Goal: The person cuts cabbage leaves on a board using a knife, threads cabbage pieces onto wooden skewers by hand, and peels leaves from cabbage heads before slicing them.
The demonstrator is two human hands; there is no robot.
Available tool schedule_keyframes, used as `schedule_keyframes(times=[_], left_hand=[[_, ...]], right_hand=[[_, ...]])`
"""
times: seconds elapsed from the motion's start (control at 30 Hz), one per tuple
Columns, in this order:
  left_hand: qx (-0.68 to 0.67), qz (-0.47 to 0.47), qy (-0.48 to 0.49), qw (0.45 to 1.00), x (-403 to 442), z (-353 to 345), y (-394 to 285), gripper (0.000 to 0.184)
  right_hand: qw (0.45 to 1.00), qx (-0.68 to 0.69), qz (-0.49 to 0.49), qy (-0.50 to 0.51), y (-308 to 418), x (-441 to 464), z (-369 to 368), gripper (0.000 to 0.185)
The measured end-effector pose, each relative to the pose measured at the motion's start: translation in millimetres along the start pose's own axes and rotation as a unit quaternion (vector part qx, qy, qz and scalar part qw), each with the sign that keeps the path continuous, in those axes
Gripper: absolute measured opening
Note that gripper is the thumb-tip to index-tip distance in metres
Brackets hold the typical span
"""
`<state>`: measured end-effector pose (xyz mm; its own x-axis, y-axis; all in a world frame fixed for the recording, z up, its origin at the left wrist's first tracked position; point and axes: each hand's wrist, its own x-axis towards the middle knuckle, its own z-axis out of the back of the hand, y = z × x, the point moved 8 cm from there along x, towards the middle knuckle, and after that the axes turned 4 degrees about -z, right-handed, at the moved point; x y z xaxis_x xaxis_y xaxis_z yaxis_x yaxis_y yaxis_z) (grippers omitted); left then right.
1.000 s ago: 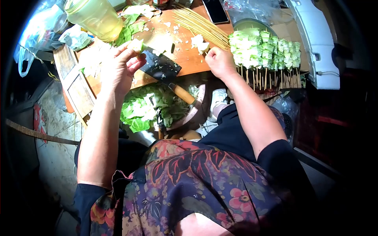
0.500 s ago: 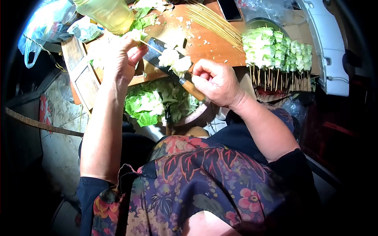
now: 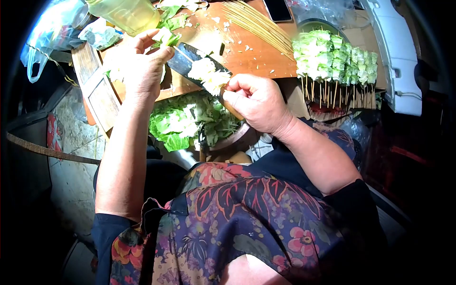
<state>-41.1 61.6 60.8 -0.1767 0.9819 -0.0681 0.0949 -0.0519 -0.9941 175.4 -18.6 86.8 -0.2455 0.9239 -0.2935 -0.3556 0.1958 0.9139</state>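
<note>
A thin wooden skewer (image 3: 184,54) runs between my hands, with pale folded leaf pieces (image 3: 207,74) threaded near its right part. My left hand (image 3: 148,66) is closed on a green leaf piece (image 3: 166,38) at the skewer's left end. My right hand (image 3: 256,102) pinches the skewer beside the pale pieces; its fingers hide the skewer's end there. Below the skewer lies a knife with a dark blade (image 3: 179,62), its wooden handle mostly covered by my right hand.
Finished leaf skewers (image 3: 316,57) stand in rows at right. Bare skewers (image 3: 261,26) and a phone (image 3: 278,9) lie on the wooden board (image 3: 247,59). A yellowish plastic container (image 3: 126,14) is at upper left. Loose leaves (image 3: 175,121) fill a container below the board.
The green leaf piece in my left hand shows more clearly now, and that hand has turned, its fingers lifting. My right hand has shifted slightly down and now covers more of the knife handle.
</note>
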Motion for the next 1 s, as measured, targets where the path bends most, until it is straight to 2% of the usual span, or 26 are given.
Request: schedule_keyframes(times=[0.17,0.23,0.3,0.4,0.57,0.63,0.77,0.9,0.97,1.0], left_hand=[[-0.003,0.0,0.028,1.0,-5.5,-12.2,-6.8,0.047],[0.001,-0.007,0.042,0.999,-8.3,-17.7,-16.7,0.045],[-0.079,0.038,0.053,0.995,-11.8,-21.7,-16.2,0.04],[-0.123,0.043,0.066,0.989,-8.8,-20.6,-9.8,0.034],[-0.099,0.066,0.095,0.988,-30.7,-41.6,-6.4,0.028],[-0.078,0.075,0.098,0.989,-29.6,-44.2,-10.1,0.029],[-0.09,0.053,0.086,0.991,-25.3,-43.6,-6.2,0.028],[-0.004,0.0,0.072,0.997,-11.0,-45.6,-12.6,0.033],[0.014,-0.043,0.052,0.998,-1.7,-45.8,-16.7,0.031],[0.018,-0.035,0.03,0.999,3.2,-45.0,-10.5,0.027]], right_hand=[[0.999,0.034,0.01,-0.009,6.4,-3.4,-1.4,0.01],[0.996,0.083,-0.017,-0.013,2.6,-1.8,0.6,0.009],[0.995,0.098,-0.022,-0.018,1.9,-2.1,-1.2,0.009],[0.992,0.122,-0.035,-0.02,-0.2,-5.0,-2.0,0.009],[0.984,0.176,-0.025,-0.033,12.2,-2.4,2.6,0.01],[0.976,0.209,-0.05,-0.025,6.9,-1.4,2.9,0.011],[0.98,0.191,-0.055,-0.022,2.6,5.9,9.1,0.011],[0.963,0.256,-0.086,-0.007,-2.9,7.7,15.0,0.009],[0.95,0.299,-0.082,-0.03,-1.5,8.1,23.2,0.009],[0.934,0.34,-0.104,-0.019,-7.6,8.0,27.8,0.009]])
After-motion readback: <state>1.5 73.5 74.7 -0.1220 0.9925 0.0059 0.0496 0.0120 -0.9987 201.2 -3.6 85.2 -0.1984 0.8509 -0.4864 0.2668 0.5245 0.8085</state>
